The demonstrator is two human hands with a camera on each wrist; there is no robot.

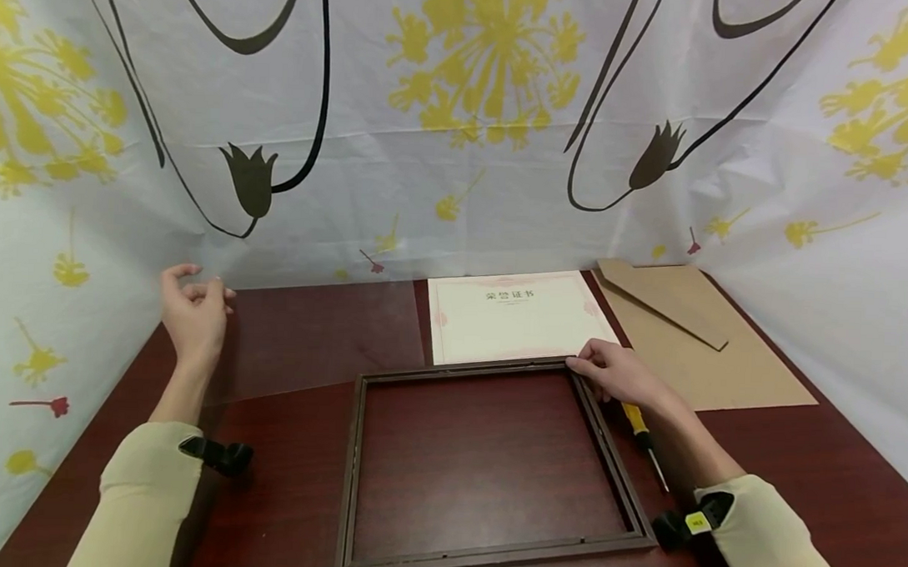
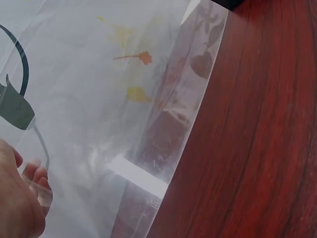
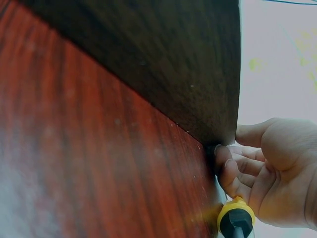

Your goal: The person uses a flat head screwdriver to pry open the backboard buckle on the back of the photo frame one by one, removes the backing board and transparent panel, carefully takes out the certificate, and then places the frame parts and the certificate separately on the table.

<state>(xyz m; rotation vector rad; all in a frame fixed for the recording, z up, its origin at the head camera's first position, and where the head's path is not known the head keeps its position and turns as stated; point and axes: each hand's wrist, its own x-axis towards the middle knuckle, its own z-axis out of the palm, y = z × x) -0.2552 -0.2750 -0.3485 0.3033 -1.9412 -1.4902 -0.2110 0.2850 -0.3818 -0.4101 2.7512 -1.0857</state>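
Note:
A large clear plastic sheet (image 1: pixel 325 333) reaches across the back left of the table. My left hand (image 1: pixel 195 316) is at its left edge, fingers curled at the sheet; in the left wrist view some fingers show faintly through the glossy sheet (image 2: pixel 163 144). Bent fingers and thumb of my right hand (image 1: pixel 616 371) pinch the far right corner of a dark brown picture frame (image 1: pixel 350 472). Nothing fills the frame's opening, where the tabletop shows. Close below that hand lies a screwdriver (image 1: pixel 637 419) with a yellow and black handle.
Behind the frame lies a cream certificate (image 1: pixel 513 319) with a pink border. A brown backing board (image 1: pixel 721 368) with a folded-out stand strip (image 1: pixel 663 307) occupies the back right. Patterned white curtain (image 1: pixel 464 217) encloses the table's back and sides.

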